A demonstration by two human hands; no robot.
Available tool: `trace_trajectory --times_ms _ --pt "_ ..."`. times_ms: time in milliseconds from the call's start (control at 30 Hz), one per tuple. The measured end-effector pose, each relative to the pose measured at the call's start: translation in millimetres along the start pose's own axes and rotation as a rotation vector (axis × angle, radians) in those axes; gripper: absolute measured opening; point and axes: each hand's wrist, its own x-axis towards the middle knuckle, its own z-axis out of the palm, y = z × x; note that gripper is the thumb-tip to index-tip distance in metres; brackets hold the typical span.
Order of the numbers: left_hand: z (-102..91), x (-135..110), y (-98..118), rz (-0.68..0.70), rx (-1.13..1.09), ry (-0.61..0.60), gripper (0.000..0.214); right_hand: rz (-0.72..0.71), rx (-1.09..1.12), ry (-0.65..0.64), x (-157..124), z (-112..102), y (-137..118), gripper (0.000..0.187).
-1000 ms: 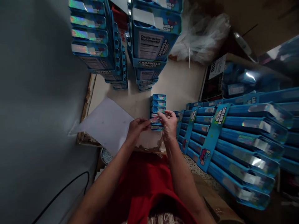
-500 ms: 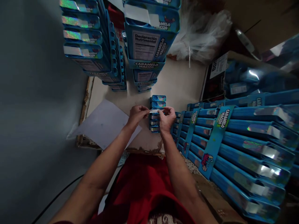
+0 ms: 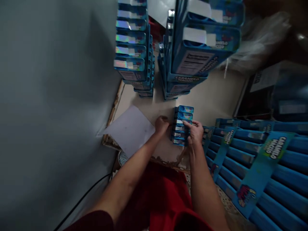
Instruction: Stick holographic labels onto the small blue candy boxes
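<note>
A short row of small blue candy boxes [image 3: 178,135] stands on the table, their top ends facing me. Pale strips show across several of those ends. My right hand [image 3: 196,131] is at the row's right side, one finger stretched over a box top with a white strip and touching it; the fingers are apart. Just left of the row, my left hand [image 3: 162,124] is closed with its fingers curled in. Its fingertips are partly hidden, and I cannot see what they hold, if anything. A white sheet [image 3: 131,128] lies left of that hand.
Tall stacks of blue boxes stand at the back left [image 3: 131,51] and back centre [image 3: 202,51]. A banded pile of blue boxes [image 3: 252,163] rises at my right. Behind it are a dark carton [image 3: 255,86] and clear plastic [image 3: 260,41]. A grey wall [image 3: 48,96] bounds the left.
My hands have drawn apart from the white strip they held between them. The left moved off the row; the right now presses a box top. The whole view has shifted left.
</note>
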Motion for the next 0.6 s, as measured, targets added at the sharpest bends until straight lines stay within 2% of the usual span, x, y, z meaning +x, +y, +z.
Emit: trace_trajectory --times_ms 33,100,133,200,233,267,300,333,367,400,467,500,533,600 --pt "-14.6 -2.2 4.4 0.118 0.113 0.056 0.029 0.043 0.05 0.016 0.5 0.6 1.2 0.062" --pt "-63.5 -1.7 18.4 0.362 0.313 0.194 0.025 0.003 0.054 0.1 -2.9 -1.3 2.2 0.054" --pt "-96.2 1.9 25.7 0.454 0.399 0.307 0.026 -0.073 0.02 0.145 -7.5 -3.8 1.6 0.05" --pt "-167.4 15.3 34.0 0.51 0.541 0.535 0.036 -0.29 -0.089 0.221 -23.9 -9.1 -2.1 0.043" --pt "-200.2 23.0 32.8 0.501 0.603 0.555 0.043 -0.41 -0.146 0.242 -35.7 -10.4 -5.2 0.04" --pt "-227.4 29.6 27.4 0.469 0.663 0.507 0.047 -0.51 -0.186 0.238 -49.3 -9.8 -8.8 0.038" --pt "-247.1 33.5 17.8 0.426 0.732 0.361 0.046 -0.57 -0.2 0.193 -64.2 -6.5 -12.4 0.035" --pt "-258.4 33.8 4.8 0.418 0.793 0.227 0.038 -0.585 -0.195 0.105 -79.5 0.0 -15.5 0.033" --pt "-261.5 30.1 -10.6 0.464 0.857 0.119 0.025 -0.551 -0.171 -0.024 -94.4 9.6 -17.8 0.033" --pt "-257.6 22.7 -27.2 0.547 0.923 0.067 0.013 -0.469 -0.141 -0.179 -108.0 22.3 -18.6 0.035" --pt "-237.3 0.0 -58.7 0.708 1.054 0.072 0.016 -0.198 -0.092 -0.47 -128.4 53.9 -14.5 0.042" --pt "-225.1 -12.7 -71.6 0.769 1.103 0.092 0.019 -0.042 -0.09 -0.573 -134.4 70.8 -9.5 0.047" --pt "-214.1 -24.7 -81.8 0.808 1.133 0.124 0.021 0.082 -0.107 -0.638 -137.7 86.8 -2.8 0.05" --pt "-199.4 -43.3 -94.3 0.845 1.155 0.18 0.022 0.198 -0.149 -0.66 -138.1 111.6 13.0 0.058"
